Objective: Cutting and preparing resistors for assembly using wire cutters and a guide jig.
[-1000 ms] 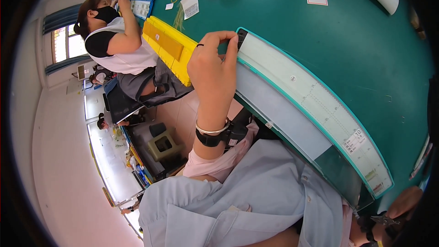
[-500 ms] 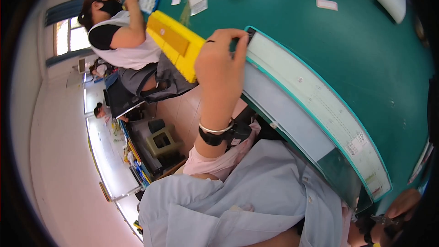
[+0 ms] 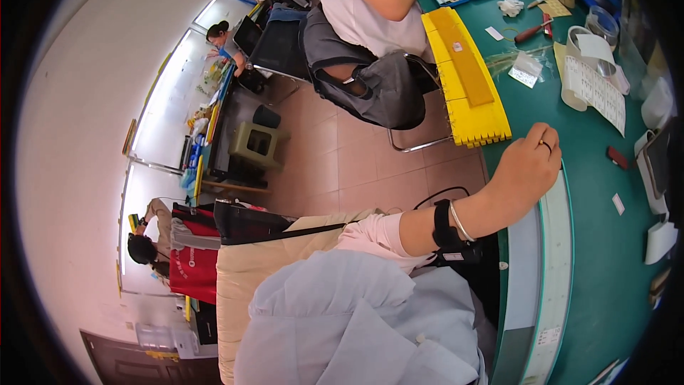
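My left hand (image 3: pixel 524 164), with a ring on one finger and a bracelet and black band at the wrist, reaches out over the table edge. Its fingers are curled closed at the far end of a long pale strip with a teal rim (image 3: pixel 554 257), which lies along the table edge. What the fingertips hold is hidden. Beside the strip runs a grey panel (image 3: pixel 522 264). A yellow board with a notched end (image 3: pixel 484 117) sits just beyond the hand, apart from it. My right hand is out of the picture.
Across the green table (image 3: pixel 591 185) are a paper roll with a printed strip (image 3: pixel 591 89), a small red object (image 3: pixel 618 157) and a screwdriver (image 3: pixel 531 32). A co-worker sits beyond on a chair draped with a dark jacket (image 3: pixel 377 78). An olive stool (image 3: pixel 255 140) stands behind.
The view has swung left, showing more of the room. The left hand stays at the strip's far end. My right hand, partly visible at lower right before, has left the picture.
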The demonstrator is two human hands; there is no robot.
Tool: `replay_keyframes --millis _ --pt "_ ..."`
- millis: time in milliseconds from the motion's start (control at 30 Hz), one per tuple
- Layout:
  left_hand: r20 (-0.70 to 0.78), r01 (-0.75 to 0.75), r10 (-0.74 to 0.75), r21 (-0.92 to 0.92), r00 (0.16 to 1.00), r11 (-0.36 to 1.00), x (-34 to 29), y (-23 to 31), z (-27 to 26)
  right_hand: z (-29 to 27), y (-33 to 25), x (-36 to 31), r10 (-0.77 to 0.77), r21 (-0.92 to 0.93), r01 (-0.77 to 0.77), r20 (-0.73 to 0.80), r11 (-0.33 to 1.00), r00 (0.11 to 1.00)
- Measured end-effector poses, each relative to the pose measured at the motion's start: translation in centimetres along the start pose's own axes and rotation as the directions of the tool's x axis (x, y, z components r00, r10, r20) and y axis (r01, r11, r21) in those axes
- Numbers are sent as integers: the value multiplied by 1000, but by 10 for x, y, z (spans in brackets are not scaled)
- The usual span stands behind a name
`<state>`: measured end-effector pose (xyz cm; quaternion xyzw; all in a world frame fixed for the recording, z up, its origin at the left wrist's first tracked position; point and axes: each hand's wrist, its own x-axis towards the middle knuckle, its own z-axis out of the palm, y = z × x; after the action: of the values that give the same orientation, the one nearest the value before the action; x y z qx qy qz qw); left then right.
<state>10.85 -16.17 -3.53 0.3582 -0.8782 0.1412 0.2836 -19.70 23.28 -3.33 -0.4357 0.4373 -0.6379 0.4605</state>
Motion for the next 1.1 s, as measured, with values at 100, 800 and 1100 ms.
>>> replay_keyframes --millis 100,800,1100 --pt "72 -4 4 -11 997 1000 2 4 -6 7 -9 3 29 55 -30 22 998 999" --pt "137 25 114 -739 984 673 4 28 -8 72 -27 19 -27 -30 20 -231 999 973" --pt "164 56 229 -908 959 415 6 28 -2 87 -21 23 -106 -164 44 -388 985 915"
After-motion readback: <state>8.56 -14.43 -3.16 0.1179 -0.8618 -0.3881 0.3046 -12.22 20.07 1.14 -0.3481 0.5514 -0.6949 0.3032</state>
